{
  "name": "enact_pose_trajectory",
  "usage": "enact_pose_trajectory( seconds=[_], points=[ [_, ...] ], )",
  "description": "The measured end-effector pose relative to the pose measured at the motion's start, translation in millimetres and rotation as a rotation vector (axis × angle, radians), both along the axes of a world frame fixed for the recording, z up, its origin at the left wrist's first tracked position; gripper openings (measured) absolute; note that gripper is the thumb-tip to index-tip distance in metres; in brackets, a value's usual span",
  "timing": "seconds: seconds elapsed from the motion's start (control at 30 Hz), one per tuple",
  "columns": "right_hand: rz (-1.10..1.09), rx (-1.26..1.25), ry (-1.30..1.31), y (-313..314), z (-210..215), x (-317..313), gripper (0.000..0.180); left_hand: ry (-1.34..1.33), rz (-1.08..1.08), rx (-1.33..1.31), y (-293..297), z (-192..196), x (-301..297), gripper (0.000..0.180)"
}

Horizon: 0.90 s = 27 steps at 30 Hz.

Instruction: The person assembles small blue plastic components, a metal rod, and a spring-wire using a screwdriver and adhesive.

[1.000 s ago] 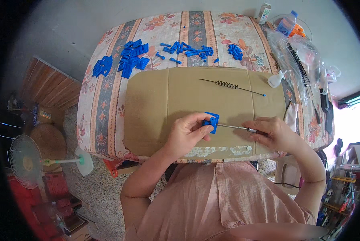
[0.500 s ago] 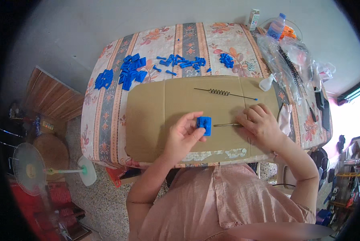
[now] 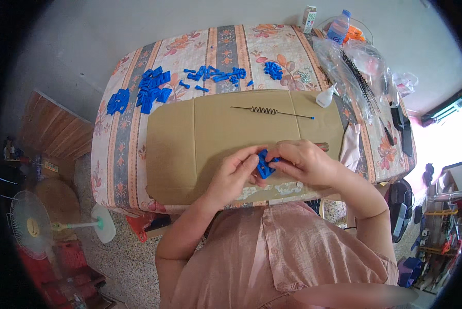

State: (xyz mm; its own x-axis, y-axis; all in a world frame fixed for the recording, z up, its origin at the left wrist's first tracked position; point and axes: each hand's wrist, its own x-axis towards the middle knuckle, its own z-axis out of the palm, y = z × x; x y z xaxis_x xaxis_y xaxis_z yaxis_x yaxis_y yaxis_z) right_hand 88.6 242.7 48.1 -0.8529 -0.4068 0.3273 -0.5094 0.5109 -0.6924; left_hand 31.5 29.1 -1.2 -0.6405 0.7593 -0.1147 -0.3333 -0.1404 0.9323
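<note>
My left hand (image 3: 232, 175) is closed around the left side of a small blue plastic block (image 3: 264, 168), held tilted above the cardboard sheet (image 3: 179, 144). At its right side, the fingertips of my right hand (image 3: 304, 160) pinch together on blue plastic; whether that is the block's edge or a separate small piece, I cannot tell. Behind the right hand lies a screwdriver (image 3: 322, 147), mostly hidden, with just its handle end showing. Farther back on the cardboard rests a thin dark rod with a coiled spring (image 3: 264, 110) and a small blue tip at its right end.
Blue plastic pieces (image 3: 153, 88) form several piles along the table's far side. A white squeeze bottle (image 3: 325, 97) stands by the cardboard's far right corner. Beyond it are clear plastic bags with dark springs (image 3: 358, 77), a water bottle (image 3: 339, 28) and a small carton (image 3: 308, 19).
My right hand has left the screwdriver and moved left to the blue block, which is now tilted between both hands. The whole view has shifted slightly.
</note>
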Motion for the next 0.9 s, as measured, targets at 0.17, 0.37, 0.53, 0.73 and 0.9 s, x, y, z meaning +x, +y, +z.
enact_pose_trajectory(
  seconds=[0.17, 0.37, 0.53, 0.73, 0.9],
  points=[
    [-0.003, 0.027, -0.015, -1.0, -7.1, -1.6, 0.015, -0.181, -0.102, 0.010, 4.4, -3.8, -1.4, 0.037],
    [-0.008, 0.125, 0.096, -5.0, -11.8, -2.3, 0.015, -0.052, -0.011, -0.079, 9.4, -10.1, 0.1, 0.037],
    [0.021, 0.159, 0.120, -5.6, -11.3, -3.4, 0.016, -0.075, -0.011, -0.121, 10.6, -8.7, -0.1, 0.035],
    [0.035, 0.076, 0.069, -3.1, -6.4, -3.5, 0.025, -0.066, 0.040, -0.089, 5.8, -7.0, 0.6, 0.035],
    [-0.110, -0.082, -0.292, 7.9, 9.7, 4.2, 0.037, -0.052, 0.028, -0.068, 2.2, -7.8, -1.7, 0.034]
  ],
)
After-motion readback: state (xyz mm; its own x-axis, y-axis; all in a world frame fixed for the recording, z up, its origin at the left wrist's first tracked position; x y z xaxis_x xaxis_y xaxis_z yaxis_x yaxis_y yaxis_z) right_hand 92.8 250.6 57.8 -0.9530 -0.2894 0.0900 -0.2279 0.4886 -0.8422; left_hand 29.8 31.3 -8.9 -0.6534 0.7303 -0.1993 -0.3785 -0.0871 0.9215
